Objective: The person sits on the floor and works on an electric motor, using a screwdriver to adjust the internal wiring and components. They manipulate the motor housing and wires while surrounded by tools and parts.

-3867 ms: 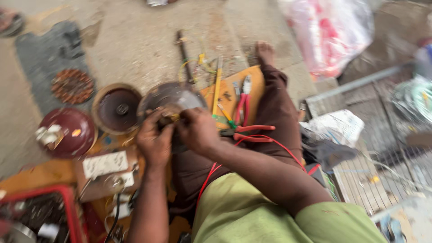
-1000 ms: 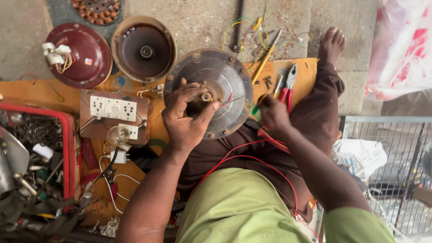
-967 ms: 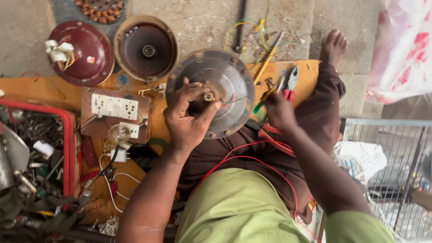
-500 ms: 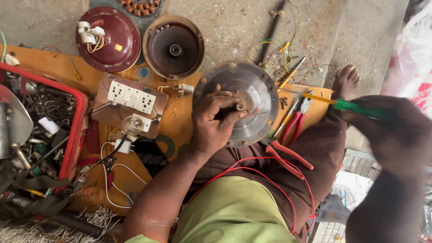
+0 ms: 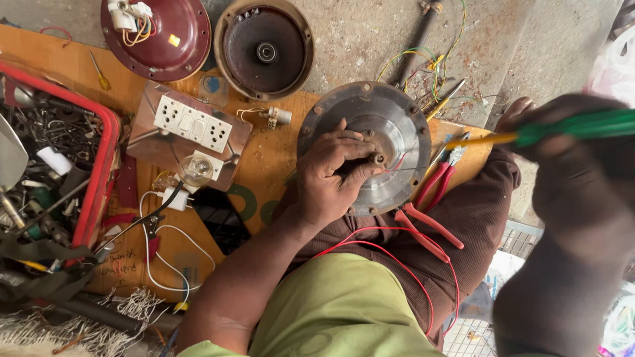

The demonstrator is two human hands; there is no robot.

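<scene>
Round grey metal motor cover [image 5: 390, 132] lies flat on the lap, hollow side up, while the green-handled screwdriver [image 5: 562, 129] hangs level, raised.

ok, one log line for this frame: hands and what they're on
left hand: fingers on hub of round metal cover | right hand: raised, holds green-handled screwdriver | red pliers: beside cover

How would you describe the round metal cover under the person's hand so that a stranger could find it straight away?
Start at the orange board on the floor and go to its right end, above the person's knee. The grey round cover lies there, the left hand resting on its hub. Unlike the maroon dome and the rusty brown bowl farther up, it is bare silvery metal with red wires trailing from it.
</scene>
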